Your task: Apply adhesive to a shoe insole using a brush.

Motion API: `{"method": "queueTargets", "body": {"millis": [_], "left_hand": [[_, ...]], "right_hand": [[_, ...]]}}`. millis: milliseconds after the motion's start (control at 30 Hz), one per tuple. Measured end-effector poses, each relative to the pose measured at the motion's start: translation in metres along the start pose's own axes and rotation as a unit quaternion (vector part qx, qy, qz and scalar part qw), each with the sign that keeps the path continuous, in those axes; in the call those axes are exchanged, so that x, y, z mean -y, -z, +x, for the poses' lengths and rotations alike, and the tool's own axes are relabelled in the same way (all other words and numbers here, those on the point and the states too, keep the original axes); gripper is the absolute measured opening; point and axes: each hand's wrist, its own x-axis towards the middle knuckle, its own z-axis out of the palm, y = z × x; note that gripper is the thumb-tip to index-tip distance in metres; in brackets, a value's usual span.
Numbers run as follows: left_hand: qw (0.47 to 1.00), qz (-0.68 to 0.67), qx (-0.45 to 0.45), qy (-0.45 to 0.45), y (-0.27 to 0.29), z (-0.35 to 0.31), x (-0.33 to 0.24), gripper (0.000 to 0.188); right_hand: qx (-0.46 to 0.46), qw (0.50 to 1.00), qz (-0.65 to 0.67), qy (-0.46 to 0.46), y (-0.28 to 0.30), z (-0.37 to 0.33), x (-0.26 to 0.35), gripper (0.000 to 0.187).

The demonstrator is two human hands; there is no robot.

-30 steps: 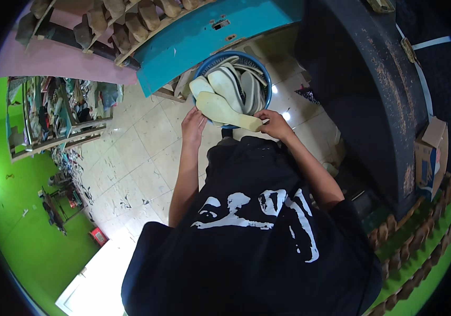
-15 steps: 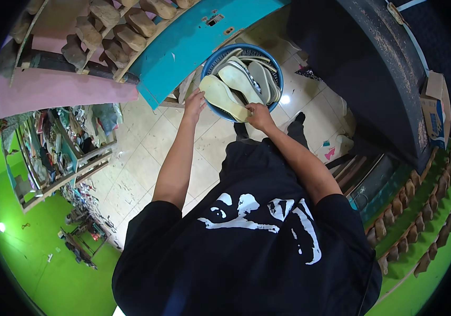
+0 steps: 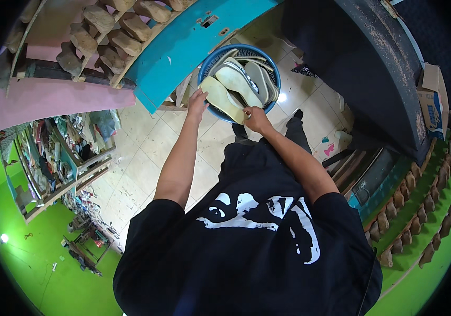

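Observation:
A round blue tub (image 3: 276, 84) filled with shoe soles stands in front of my body. The nearest pale yellow shoe sole (image 3: 219, 97) lies on top at the tub's near left side, its narrow end over the rim. My right hand (image 3: 257, 119) pinches that narrow end. At the sole's wide left edge, my left hand (image 3: 198, 103) grips with its fingertips, some of them hidden. Beside it rests another pale sole (image 3: 234, 79), with grey soles (image 3: 259, 79) to its right.
A turquoise board (image 3: 170, 58) borders the tub on the left, below racks of wooden shoe lasts (image 3: 125, 42). To the right rises a large black piece of furniture (image 3: 341, 58) with a cardboard box (image 3: 432, 102). Cluttered shelving (image 3: 67, 152) stands at left on the tiled floor (image 3: 141, 152).
The sole and both hands hold almost the same place over the tub. The whole view has shifted slightly, and the sole's narrow end sits a little further left.

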Motion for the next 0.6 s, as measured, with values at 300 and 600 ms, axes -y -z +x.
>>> {"method": "queueTargets", "body": {"millis": [300,600], "left_hand": [[0.999,-0.013,-0.046,-0.015,-0.004,-0.007,0.011,0.072],[0.966,0.098,-0.177,-0.160,-0.040,-0.010,0.012,0.053]], "right_hand": [[0.124,0.992,0.030,-0.014,0.023,0.004,0.000,0.061],[0.108,0.965,0.238,-0.012,0.094,0.007,-0.066,0.048]]}}
